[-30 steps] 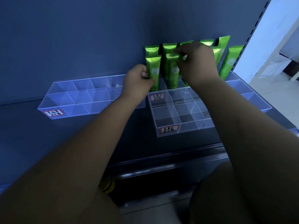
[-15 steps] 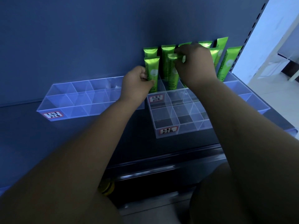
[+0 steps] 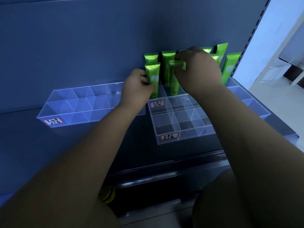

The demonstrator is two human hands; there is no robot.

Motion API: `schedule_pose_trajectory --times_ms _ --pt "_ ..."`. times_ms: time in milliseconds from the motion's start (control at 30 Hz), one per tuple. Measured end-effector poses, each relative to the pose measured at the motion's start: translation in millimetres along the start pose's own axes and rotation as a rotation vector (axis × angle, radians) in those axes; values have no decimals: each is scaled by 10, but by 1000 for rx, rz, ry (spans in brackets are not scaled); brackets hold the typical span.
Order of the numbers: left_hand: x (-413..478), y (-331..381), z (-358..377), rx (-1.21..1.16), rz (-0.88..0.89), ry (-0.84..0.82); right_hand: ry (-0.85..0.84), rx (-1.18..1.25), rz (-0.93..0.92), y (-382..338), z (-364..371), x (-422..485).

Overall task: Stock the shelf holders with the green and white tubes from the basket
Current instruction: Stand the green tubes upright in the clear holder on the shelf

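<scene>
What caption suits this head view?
Left hand grips front-left green tube; right hand pinches middle tube, both in clear holder.

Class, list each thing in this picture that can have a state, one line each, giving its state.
Left hand, grips the front-left tube.
Right hand, pinches the top of the next tube.
Front-left tube, upright in the middle holder.
Next tube, upright, held at its top.
Back tubes, upright in the rear cells.
Middle holder, tubes in its back cells only.
</scene>
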State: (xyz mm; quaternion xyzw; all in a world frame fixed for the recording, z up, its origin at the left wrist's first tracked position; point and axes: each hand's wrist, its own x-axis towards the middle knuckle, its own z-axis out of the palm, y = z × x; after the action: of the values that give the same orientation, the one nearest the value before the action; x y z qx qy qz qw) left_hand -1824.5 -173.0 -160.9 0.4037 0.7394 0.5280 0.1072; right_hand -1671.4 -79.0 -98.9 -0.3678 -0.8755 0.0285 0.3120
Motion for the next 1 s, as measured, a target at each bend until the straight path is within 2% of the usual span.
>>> schedule_pose_trajectory --times_ms 200,367,500,600,700,767,867,1000 --pt "-454 251 -253 355 -63 187 -42 -50 28 -311 -201 -278" --pt "-775 389 -563 499 34 268 -147 53 -50 -718 -258 -614" --pt "-930 367 -872 537 92 249 -198 193 -108 -1045 -132 -819" --pt "-1107 328 -1187 488 85 232 -169 280 -129 -1296 -67 -965" --pt "-1380 278 -1615 514 69 319 -169 335 -160 -1581 -43 -1134" --pt "-1682 199 -1931 599 31 389 -201 343 -218 -1806 -43 -1265" --pt "-2346 34 -2438 845 13 468 -271 388 -346 -2255 -79 -1517" --pt "-3413 -147 -3096 999 -147 569 -355 485 -625 -3063 -199 -2049"
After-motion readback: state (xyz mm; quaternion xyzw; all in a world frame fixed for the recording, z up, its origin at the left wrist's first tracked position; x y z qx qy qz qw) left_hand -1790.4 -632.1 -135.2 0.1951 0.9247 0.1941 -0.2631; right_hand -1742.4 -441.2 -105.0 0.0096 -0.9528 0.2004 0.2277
